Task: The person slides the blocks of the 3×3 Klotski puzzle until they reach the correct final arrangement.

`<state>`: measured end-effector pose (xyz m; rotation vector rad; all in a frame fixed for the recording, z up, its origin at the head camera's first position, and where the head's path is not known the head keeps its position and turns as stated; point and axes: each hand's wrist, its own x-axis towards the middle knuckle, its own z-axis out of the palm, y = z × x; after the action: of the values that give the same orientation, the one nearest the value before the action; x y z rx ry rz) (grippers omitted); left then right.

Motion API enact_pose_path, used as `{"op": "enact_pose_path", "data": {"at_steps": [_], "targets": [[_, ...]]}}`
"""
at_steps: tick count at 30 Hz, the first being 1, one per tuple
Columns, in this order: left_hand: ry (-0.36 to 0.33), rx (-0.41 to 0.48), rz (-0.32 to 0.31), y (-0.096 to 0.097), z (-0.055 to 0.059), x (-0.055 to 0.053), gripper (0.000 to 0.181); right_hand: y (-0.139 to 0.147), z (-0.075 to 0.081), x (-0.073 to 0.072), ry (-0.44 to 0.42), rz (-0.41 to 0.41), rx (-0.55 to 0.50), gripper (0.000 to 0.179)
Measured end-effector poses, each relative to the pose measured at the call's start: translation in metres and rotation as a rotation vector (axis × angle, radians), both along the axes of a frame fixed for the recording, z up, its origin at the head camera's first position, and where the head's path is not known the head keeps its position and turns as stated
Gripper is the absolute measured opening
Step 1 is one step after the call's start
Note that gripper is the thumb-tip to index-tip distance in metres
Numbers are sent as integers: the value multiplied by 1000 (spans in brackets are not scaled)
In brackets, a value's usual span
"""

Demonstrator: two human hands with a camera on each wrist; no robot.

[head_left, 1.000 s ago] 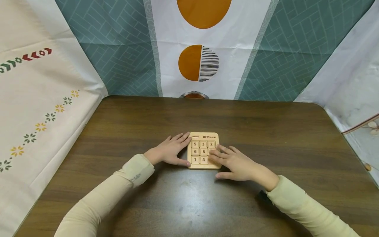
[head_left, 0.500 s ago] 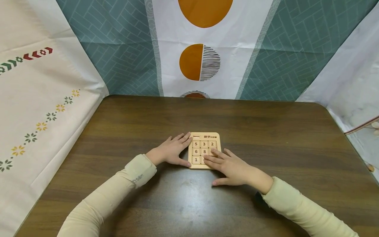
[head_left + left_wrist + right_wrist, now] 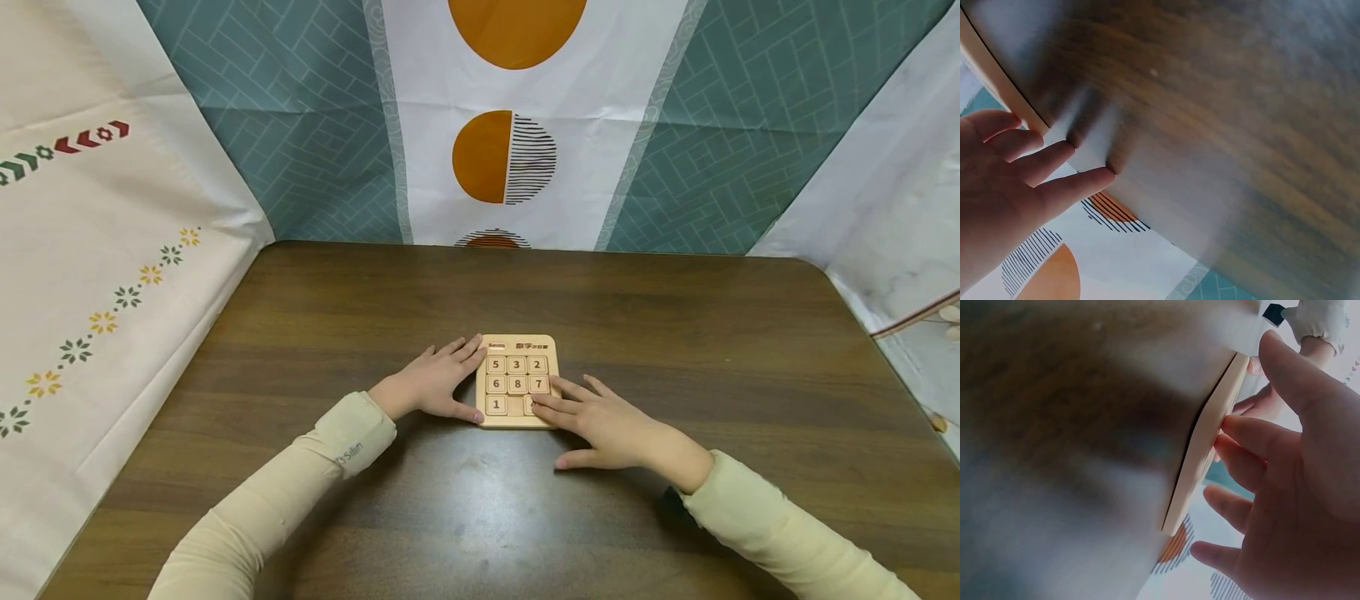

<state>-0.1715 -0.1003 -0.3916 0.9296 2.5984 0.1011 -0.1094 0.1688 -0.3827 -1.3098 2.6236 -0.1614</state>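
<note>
A pale wooden sliding number puzzle (image 3: 517, 423) lies flat on the table. My left hand (image 3: 431, 385) rests along its left edge, fingers straight and thumb at the lower left corner. Extended fingers of my right hand (image 3: 607, 425) touch a tile (image 3: 528, 406) in the bottom right slot and partly cover its number. Just left of that tile a bare slot (image 3: 516, 406) shows. The tile marked 1 (image 3: 496, 405) fills the bottom left slot, and 5, 3, 2 and 6, 8, 7 make up the rows above. In the right wrist view, the puzzle's side (image 3: 1200, 450) stands beside my fingertips.
The brown wood-grain table (image 3: 360, 308) extends around the puzzle on all sides. Patterned cloth (image 3: 307, 167) hangs behind its far edge, and pale cloth (image 3: 112, 250) covers the left side.
My right hand moved left onto the 4 tile, then back right. That tile slid from the bottom middle slot to the bottom right, baring the middle slot. The left hand stayed put.
</note>
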Motion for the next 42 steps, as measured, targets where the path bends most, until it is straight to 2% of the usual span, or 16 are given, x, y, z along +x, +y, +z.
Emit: {"op": "enact_pose_path", "data": {"at_steps": [13,19,28,36,42], "targets": [[3,-11,5,0,-3,0,102,8,-1,2,13,-12,-8,71],[5,-16,12,1,-4,-1,105,-2,3,-5,22,-22,-26,70],[0,-35,19,3,-3,-1,107,-19,0,-17,19,-55,2,70],[2,-45,18,3,-3,-1,107,-22,-1,-20,-3,-82,6,71],[8,-31,13,2,-3,0,106,-22,0,-16,-9,-72,4,70]]}}
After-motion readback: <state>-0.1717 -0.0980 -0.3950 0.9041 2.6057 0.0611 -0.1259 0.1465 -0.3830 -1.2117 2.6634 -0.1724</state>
